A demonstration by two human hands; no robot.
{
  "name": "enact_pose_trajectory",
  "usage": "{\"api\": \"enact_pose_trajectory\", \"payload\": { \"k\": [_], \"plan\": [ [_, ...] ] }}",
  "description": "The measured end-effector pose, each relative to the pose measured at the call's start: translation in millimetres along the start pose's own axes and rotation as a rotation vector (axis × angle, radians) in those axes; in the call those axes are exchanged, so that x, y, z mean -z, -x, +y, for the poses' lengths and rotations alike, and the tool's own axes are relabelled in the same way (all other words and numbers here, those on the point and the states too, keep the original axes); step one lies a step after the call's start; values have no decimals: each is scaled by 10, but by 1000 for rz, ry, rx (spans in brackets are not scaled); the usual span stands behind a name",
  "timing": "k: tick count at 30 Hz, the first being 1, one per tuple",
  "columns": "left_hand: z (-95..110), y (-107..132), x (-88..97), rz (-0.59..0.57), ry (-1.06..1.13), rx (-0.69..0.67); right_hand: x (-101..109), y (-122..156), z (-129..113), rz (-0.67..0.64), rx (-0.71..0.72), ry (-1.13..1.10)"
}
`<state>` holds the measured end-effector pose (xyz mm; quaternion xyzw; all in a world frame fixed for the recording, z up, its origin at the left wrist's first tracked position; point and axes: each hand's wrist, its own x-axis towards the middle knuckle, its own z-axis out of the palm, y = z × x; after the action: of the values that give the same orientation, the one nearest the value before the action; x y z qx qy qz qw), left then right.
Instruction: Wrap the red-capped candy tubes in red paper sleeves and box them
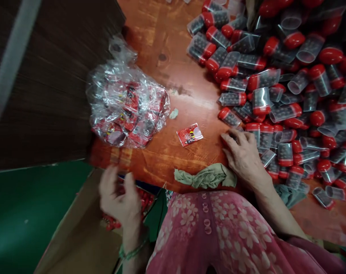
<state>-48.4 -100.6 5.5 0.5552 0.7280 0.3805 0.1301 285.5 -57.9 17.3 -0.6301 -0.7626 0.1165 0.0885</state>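
Observation:
My left hand (120, 199), blurred by motion, hangs off the table's edge with thumb and fingers apart and nothing visible in it. Below it is a cardboard box (84, 228) with small red pieces (146, 199) inside. My right hand (243, 156) rests open on the table, fingers loosely bent, beside a heap of clear plastic tubes with red rounded ends (264, 76). Whether its fingertips touch a tube, I cannot tell. Between the hands lies a small red printed packet (190, 134). A clear plastic bag (127, 110) full of similar red packets sits to the left.
A crumpled green cloth (205, 177) lies along the near edge of the reddish wooden table (161, 160). At left stands a tall dark brown box-like block (47, 83), with green floor (15, 213) below it. Two loose tubes (329, 195) lie at the right.

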Motion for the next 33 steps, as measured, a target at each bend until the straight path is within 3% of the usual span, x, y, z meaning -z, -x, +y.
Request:
{"api": "enact_pose_trajectory", "payload": {
  "k": [4, 6, 9, 13, 19, 24, 30, 33],
  "plan": [
    [516, -243, -704, -320, 13, -473, -17, -12, 48, -38, 24, -6],
    [667, -313, -977, -401, -20, -568, -39, -35, 83, -28, 19, 24],
    [744, -367, -1207, -424, -81, -606, -83, -79, 121, -7, 19, 64],
    [731, -385, -1278, -393, -91, -635, -103, -146, 94, 74, 36, -21],
    [755, -406, -1276, -393, -53, -562, -10, -232, -37, 191, 84, -386],
    [794, -414, -1230, -442, -63, -581, -1, -259, -103, 172, 50, -512],
    [822, -429, -1204, -410, -227, -619, -10, -288, -160, 154, 76, -571],
    [800, -451, -1202, -397, -200, -579, -6, -261, -166, 157, 81, -569]
  ]
}}
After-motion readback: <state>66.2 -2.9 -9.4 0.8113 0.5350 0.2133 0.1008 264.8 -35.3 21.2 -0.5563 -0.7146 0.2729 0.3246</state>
